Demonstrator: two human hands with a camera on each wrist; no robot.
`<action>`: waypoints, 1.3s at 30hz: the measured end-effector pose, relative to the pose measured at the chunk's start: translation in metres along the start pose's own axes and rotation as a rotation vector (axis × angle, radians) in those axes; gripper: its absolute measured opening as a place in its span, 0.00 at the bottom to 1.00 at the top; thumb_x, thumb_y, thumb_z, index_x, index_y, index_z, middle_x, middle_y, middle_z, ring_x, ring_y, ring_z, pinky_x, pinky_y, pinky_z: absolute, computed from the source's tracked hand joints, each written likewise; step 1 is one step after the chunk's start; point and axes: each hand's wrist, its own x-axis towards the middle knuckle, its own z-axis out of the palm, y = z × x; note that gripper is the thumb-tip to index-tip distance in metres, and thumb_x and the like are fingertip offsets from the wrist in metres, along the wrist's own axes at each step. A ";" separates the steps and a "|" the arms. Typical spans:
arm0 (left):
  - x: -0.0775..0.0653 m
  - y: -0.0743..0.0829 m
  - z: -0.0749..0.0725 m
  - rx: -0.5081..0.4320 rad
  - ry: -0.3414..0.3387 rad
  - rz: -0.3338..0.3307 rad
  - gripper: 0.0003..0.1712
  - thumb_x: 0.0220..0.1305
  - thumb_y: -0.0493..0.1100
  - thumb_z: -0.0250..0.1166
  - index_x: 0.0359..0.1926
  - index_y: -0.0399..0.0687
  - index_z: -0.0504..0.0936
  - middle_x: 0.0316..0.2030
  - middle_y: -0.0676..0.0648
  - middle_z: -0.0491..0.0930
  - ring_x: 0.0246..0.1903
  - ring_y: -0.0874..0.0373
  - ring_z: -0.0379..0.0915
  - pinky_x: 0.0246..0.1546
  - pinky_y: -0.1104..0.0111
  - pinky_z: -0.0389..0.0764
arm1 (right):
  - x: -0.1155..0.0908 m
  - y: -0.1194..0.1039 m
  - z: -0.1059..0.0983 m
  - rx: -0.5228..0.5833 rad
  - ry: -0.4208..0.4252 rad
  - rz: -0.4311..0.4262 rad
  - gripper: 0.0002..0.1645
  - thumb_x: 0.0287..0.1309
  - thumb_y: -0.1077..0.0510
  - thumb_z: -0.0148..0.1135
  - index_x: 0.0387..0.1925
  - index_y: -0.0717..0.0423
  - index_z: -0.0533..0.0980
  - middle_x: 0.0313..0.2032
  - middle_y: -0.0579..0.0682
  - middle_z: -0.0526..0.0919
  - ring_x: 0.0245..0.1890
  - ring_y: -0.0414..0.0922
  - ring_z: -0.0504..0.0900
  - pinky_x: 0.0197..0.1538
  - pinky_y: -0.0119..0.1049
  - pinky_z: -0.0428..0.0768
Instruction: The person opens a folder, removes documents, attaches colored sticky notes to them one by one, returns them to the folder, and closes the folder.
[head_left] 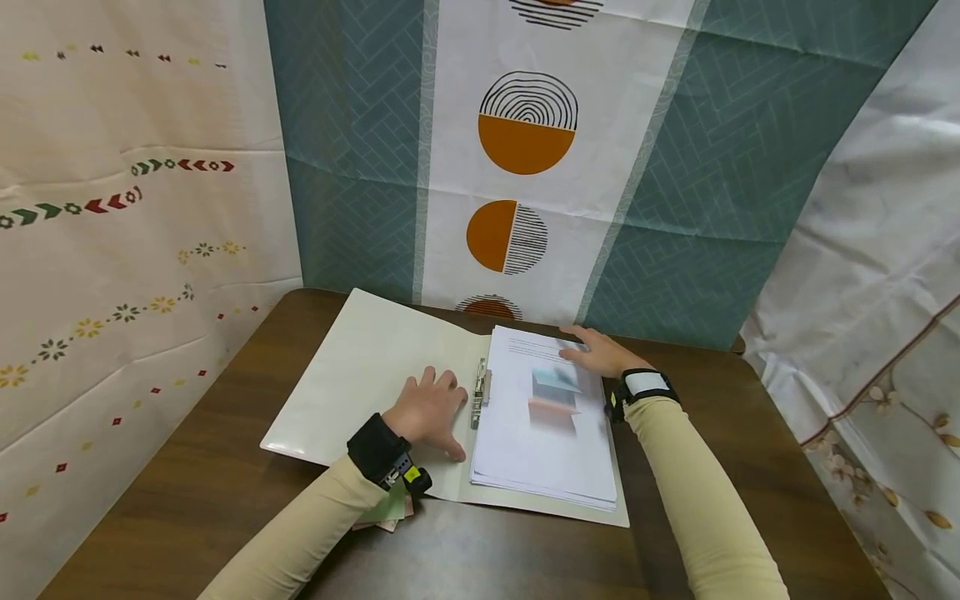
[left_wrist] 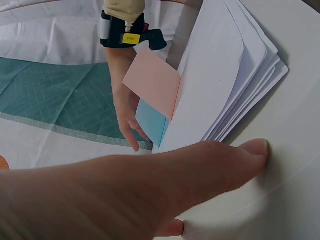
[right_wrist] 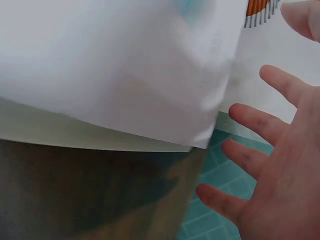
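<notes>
An off-white folder [head_left: 375,350] lies spread on the table, with a metal clip [head_left: 477,393] along its spine. A stack of white sheets [head_left: 517,458] rests on the folder's right side. On the top sheet a blue sticky note [left_wrist: 151,122] and a pink sticky note [left_wrist: 154,82] stand partly up from the page. My left hand [head_left: 429,414] rests with spread fingers on the folder's left cover, close beside the clip. By the top right corner of the sheets is my right hand [head_left: 600,354], fingers apart and holding nothing; its fingers [right_wrist: 250,160] show beside the page edge.
Green and pinkish paper slips [head_left: 390,508] lie on the brown table [head_left: 480,554] below the folder, partly under my left wrist. A patterned curtain [head_left: 360,167] hangs right behind the table's far edge, and white cloths [head_left: 862,275] hang at both sides.
</notes>
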 end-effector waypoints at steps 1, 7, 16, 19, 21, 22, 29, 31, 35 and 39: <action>0.000 0.000 0.000 -0.001 0.000 0.001 0.55 0.46 0.68 0.91 0.71 0.50 0.84 0.71 0.41 0.77 0.65 0.41 0.68 0.59 0.48 0.77 | 0.007 0.013 0.005 0.008 0.007 -0.004 0.49 0.81 0.30 0.55 0.90 0.49 0.59 0.87 0.68 0.62 0.86 0.72 0.62 0.82 0.75 0.66; 0.000 0.002 -0.001 0.001 -0.008 0.002 0.56 0.46 0.69 0.90 0.72 0.50 0.83 0.72 0.41 0.77 0.65 0.41 0.68 0.61 0.47 0.77 | 0.026 0.045 0.021 -0.029 0.025 -0.038 0.50 0.80 0.24 0.53 0.90 0.43 0.59 0.83 0.67 0.69 0.82 0.68 0.71 0.77 0.72 0.74; 0.001 0.003 -0.001 0.009 -0.009 0.007 0.56 0.47 0.69 0.90 0.72 0.49 0.83 0.72 0.40 0.76 0.65 0.41 0.67 0.60 0.48 0.76 | -0.014 -0.024 0.006 -0.022 0.014 0.007 0.43 0.84 0.40 0.53 0.88 0.55 0.60 0.83 0.71 0.68 0.84 0.71 0.67 0.82 0.74 0.68; 0.001 0.002 -0.001 0.004 -0.004 0.010 0.55 0.46 0.68 0.91 0.71 0.49 0.83 0.71 0.40 0.76 0.65 0.41 0.67 0.60 0.47 0.76 | -0.017 -0.027 0.008 -0.034 0.011 0.018 0.42 0.85 0.40 0.53 0.88 0.54 0.60 0.83 0.70 0.68 0.84 0.70 0.68 0.82 0.73 0.69; 0.000 0.002 -0.001 0.000 -0.003 0.013 0.55 0.46 0.68 0.91 0.71 0.49 0.83 0.71 0.40 0.77 0.65 0.41 0.67 0.60 0.47 0.76 | -0.017 -0.026 0.008 -0.027 0.008 0.026 0.42 0.85 0.40 0.53 0.88 0.53 0.60 0.83 0.69 0.68 0.84 0.70 0.68 0.82 0.73 0.68; 0.000 0.002 -0.001 -0.002 -0.003 0.014 0.55 0.46 0.68 0.91 0.71 0.49 0.83 0.71 0.40 0.77 0.65 0.40 0.68 0.60 0.47 0.77 | -0.017 -0.025 0.009 -0.023 0.007 0.027 0.42 0.85 0.39 0.53 0.88 0.53 0.61 0.83 0.69 0.68 0.84 0.70 0.68 0.82 0.73 0.68; 0.000 0.000 0.000 -0.006 -0.001 0.015 0.55 0.46 0.68 0.91 0.71 0.48 0.83 0.71 0.40 0.76 0.65 0.40 0.67 0.60 0.46 0.77 | -0.017 -0.023 0.011 -0.030 0.002 0.009 0.42 0.85 0.39 0.53 0.88 0.52 0.62 0.84 0.68 0.68 0.84 0.70 0.68 0.83 0.74 0.67; 0.001 0.000 0.000 -0.006 -0.001 0.015 0.55 0.46 0.68 0.91 0.71 0.48 0.83 0.71 0.40 0.76 0.65 0.40 0.67 0.60 0.47 0.77 | -0.017 -0.023 0.012 -0.033 -0.001 0.004 0.41 0.85 0.39 0.53 0.88 0.53 0.62 0.85 0.67 0.67 0.85 0.70 0.67 0.83 0.74 0.66; 0.000 0.000 -0.002 -0.002 0.000 0.014 0.55 0.47 0.68 0.90 0.72 0.48 0.83 0.71 0.40 0.76 0.64 0.41 0.67 0.59 0.47 0.76 | -0.018 -0.026 0.014 -0.025 -0.001 -0.003 0.41 0.85 0.40 0.53 0.87 0.53 0.64 0.85 0.67 0.68 0.86 0.69 0.66 0.84 0.73 0.65; 0.000 0.000 -0.002 -0.003 -0.005 0.016 0.55 0.48 0.68 0.90 0.72 0.48 0.83 0.71 0.39 0.76 0.65 0.40 0.67 0.60 0.47 0.76 | -0.020 -0.027 0.012 -0.031 0.013 -0.012 0.40 0.86 0.40 0.53 0.87 0.54 0.64 0.85 0.66 0.68 0.86 0.69 0.67 0.84 0.71 0.66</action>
